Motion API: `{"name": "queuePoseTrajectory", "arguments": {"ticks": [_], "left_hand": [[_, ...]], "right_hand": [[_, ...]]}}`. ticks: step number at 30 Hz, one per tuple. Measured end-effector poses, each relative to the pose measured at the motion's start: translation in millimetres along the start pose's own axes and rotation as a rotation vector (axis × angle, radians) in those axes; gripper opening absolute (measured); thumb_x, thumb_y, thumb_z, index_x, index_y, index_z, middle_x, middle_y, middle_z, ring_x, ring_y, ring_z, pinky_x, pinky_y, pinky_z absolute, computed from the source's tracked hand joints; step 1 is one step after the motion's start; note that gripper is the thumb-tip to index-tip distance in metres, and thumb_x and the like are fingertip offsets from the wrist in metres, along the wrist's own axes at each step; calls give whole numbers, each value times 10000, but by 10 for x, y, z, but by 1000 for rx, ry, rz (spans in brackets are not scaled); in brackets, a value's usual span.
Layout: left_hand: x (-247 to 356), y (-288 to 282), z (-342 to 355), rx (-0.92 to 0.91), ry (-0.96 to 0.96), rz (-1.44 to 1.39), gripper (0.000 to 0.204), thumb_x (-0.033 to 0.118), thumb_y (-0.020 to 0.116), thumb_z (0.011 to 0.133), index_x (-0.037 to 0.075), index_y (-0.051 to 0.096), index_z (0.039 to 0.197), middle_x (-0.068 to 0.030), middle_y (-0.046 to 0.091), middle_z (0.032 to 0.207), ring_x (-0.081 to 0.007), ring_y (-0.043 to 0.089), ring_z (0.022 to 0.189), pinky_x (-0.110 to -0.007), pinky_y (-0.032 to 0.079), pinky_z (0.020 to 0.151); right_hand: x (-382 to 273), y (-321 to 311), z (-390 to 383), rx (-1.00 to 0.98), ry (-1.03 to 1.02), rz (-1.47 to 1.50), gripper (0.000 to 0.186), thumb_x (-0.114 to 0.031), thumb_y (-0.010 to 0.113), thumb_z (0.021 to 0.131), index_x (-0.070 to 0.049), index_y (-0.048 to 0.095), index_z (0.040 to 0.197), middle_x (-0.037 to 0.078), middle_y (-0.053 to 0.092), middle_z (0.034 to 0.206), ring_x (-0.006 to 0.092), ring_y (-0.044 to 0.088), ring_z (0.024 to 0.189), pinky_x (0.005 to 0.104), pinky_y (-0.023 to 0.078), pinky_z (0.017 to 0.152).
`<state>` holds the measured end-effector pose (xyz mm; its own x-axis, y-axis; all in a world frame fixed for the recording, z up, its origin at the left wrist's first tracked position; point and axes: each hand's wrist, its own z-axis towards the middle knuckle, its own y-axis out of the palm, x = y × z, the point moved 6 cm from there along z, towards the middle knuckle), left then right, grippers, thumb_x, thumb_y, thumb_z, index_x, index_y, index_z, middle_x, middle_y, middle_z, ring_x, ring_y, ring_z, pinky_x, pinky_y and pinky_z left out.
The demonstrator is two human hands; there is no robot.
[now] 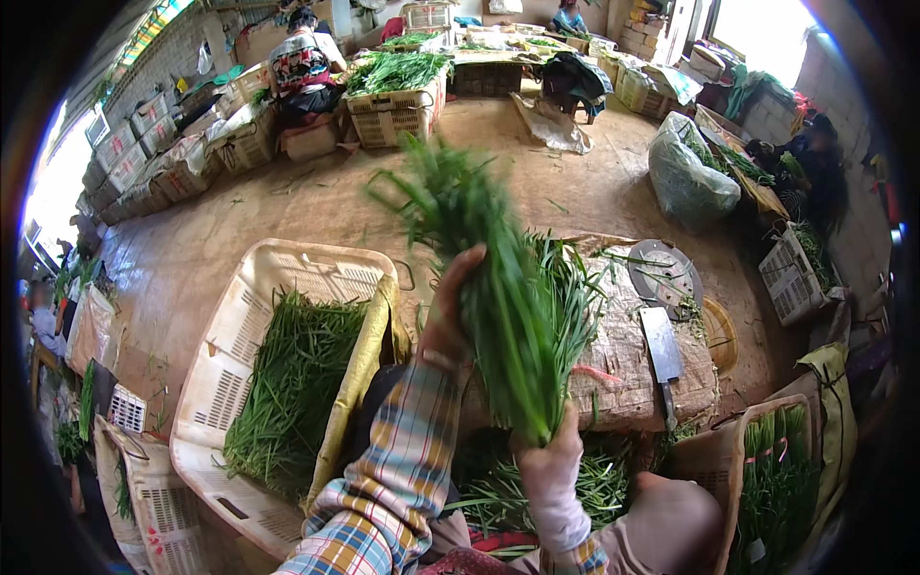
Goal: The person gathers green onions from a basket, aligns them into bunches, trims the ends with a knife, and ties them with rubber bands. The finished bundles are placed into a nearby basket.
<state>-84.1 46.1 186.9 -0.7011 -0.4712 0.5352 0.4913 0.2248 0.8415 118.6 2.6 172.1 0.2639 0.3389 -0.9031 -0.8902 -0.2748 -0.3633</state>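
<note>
Floor [307, 196] spreads beyond left hand [450, 311] and right hand [551, 465], both curled round greens [517, 335]; leftward crate [216, 383] holds leaves [287, 402], rightward basket [736, 470] bundles [771, 479].

There's the cleaver [661, 343] on the worktable [621, 335], disc [671, 264] just behind it, leafy greens [297, 383] in the plastic crate [316, 276] at left.
</note>
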Motion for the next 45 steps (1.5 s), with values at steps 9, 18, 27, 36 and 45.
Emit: {"name": "queuePoseTrajectory", "arguments": {"ticks": [9, 18, 27, 36, 45], "left_hand": [[-736, -1064, -857, 286, -324, 1143, 644, 547, 688, 782, 8, 605, 1126, -157, 653, 1047, -275, 623, 947, -380, 464, 885], [-1062, -486, -742, 332, -159, 1853, 1331, 788, 624, 621, -147, 90, 1404, -369, 204, 1442, -482, 205, 1362, -507, 182, 1120], [-1084, -1065, -594, 388, -418, 1661, 1139, 571, 833, 549, -139, 340, 1291, -298, 550, 1193, -383, 559, 1113, -378, 434, 978], [-942, -1137, -562, 299, -412, 1658, 779, 551, 836, 573, -58, 652, 1023, -215, 669, 1011, -278, 656, 942, -346, 502, 860], [-938, -1159, -548, 326, -600, 1327, 725, 337, 884, 577, -20, 604, 1142, -166, 656, 1089, -243, 644, 977, -335, 498, 872]], "right_hand": [[1313, 426, 298, -128, 481, -445, 655, -321, 736, 721, 59, 444, 1167, 262, 651, 878, 399, 645, 827, 430, 521, 709], [1894, 762, 158, -131, 582, 138, 334, -273, 460, 967, 11, 529, 1128, 121, 655, 937, 239, 623, 805, 360, 505, 707], [717, -80, 315, -571, 430, -636, 628, -469, 736, 735, 14, 619, 1119, 194, 685, 909, 284, 680, 803, 358, 521, 742], [1775, 18, 256, -293, 501, -112, 649, -483, 695, 811, 68, 579, 1133, 157, 678, 933, 195, 631, 848, 311, 486, 762], [1607, 261, 777, -512, 539, -310, 1052, -817, 544, 675, 76, 487, 1226, 289, 631, 1047, 391, 606, 1036, 431, 462, 885]]}}
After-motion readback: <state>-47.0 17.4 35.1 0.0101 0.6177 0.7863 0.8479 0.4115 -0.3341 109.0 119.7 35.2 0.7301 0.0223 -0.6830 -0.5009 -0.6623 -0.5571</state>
